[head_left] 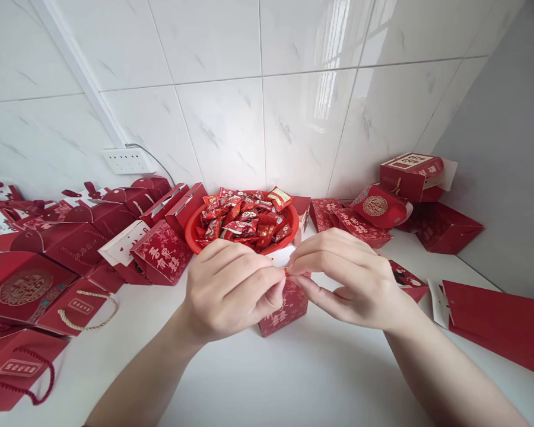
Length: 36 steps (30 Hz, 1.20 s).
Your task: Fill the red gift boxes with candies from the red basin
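My left hand [235,287] and my right hand [349,276] meet above a small red gift box [289,308] with pale printed characters. Both are pinched, fingertip to fingertip, around a tiny reddish bit too small to name. The box stands on the white tabletop [338,373], its upper part mostly hidden by my fingers; a white flap [281,256] shows behind them. Just beyond is a red plastic basket [190,237] heaped with red-wrapped candies [244,219].
Several red gift boxes [53,243] crowd the left side, some with rope handles. More boxes [376,207] lie piled at the back right, and a flat red carton [493,320] rests at the right edge. A socket strip [129,161] is on the tiled wall [222,124].
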Tool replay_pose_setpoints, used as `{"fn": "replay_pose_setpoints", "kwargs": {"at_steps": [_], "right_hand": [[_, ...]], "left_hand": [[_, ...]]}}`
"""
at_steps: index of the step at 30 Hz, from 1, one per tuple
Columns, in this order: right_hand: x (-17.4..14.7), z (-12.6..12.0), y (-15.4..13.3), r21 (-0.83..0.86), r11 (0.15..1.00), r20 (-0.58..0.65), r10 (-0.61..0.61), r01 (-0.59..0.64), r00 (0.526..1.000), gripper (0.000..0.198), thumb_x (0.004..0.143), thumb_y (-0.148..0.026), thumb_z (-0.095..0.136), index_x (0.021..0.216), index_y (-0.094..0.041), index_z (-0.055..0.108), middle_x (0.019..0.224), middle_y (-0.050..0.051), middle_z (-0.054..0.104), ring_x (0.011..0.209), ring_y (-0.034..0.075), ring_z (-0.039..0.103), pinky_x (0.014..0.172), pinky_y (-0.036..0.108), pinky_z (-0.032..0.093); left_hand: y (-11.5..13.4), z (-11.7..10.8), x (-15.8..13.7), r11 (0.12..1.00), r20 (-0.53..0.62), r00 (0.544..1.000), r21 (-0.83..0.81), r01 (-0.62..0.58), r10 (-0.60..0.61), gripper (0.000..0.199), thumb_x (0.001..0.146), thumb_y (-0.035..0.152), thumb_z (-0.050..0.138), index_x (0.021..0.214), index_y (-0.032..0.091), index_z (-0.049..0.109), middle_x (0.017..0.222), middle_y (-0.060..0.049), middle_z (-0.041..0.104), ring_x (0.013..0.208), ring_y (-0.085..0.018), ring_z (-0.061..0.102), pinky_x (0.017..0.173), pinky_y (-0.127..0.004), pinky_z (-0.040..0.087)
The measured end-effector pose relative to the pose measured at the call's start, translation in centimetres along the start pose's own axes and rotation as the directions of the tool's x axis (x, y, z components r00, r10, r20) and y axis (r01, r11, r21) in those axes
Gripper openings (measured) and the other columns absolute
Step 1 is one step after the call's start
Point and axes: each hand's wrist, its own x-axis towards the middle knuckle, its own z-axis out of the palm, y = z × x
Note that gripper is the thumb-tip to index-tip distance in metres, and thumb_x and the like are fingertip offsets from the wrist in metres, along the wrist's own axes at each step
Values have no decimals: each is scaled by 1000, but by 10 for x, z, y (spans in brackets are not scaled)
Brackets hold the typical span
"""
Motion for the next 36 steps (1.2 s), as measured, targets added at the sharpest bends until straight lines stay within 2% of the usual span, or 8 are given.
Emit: {"fn": "replay_pose_setpoints", "kwargs": {"at_steps": [9,16,18,20,23,25,28,36], "right_hand": [[0,-2,8,-121,991,-35,52,-55,998,19,84,-6,65,97,-19,61,90,5,68,83,19,64,74,35,52],[-2,-8,14,-186,971,-401,67,-153,914,32,83,-3,65,104,-27,65,90,6,66,84,22,61,74,38,51],[-3,-6,18,-112,986,-285,89,-126,954,28,85,-6,64,104,-25,65,92,5,66,85,21,62,74,37,51],[-3,0,23,-36,989,66,147,-145,987,17,91,-10,59,100,-23,66,92,5,66,81,19,62,69,33,50],[-4,9,29,-71,961,502,267,-268,823,22,96,-13,49,91,-22,69,88,3,66,71,15,61,59,28,46],[-3,10,31,-107,941,560,323,-320,763,26,97,-12,46,94,-22,70,91,3,67,73,14,62,60,27,45],[-1,-1,32,-82,936,535,332,-344,777,28,96,-10,45,105,-22,69,99,4,68,82,15,64,69,27,47],[-10,-61,48,-275,802,196,586,-530,786,21,96,-23,50,100,-23,71,97,3,73,86,19,66,73,30,50]], "left_hand": [[-8,-3,-4,931,183,948,-212,296,-260,17,81,9,65,94,19,61,90,-2,67,85,-16,63,77,-31,50],[-30,-4,-11,763,702,615,-159,626,-358,15,94,29,55,89,25,69,118,-1,59,109,-18,57,84,-28,47],[-33,4,-15,742,793,513,-119,660,-329,13,90,34,60,94,26,70,117,-1,60,106,-20,59,82,-28,47],[-35,10,-17,714,843,438,-97,694,-312,15,86,33,64,98,25,68,109,-1,62,97,-20,61,79,-29,47],[-37,15,-19,670,884,372,-96,736,-282,14,83,30,64,94,23,66,105,-1,63,89,-18,62,74,-27,46],[-37,15,-19,653,894,350,-90,752,-281,12,82,28,63,94,24,65,105,0,63,87,-17,61,72,-26,46],[-38,16,-18,659,893,343,-72,748,-291,10,84,28,60,93,26,64,103,1,63,83,-17,61,71,-26,46],[-42,32,-22,645,843,457,-184,741,-284,18,93,29,50,97,25,67,120,0,66,107,-20,63,87,-27,48]]}}
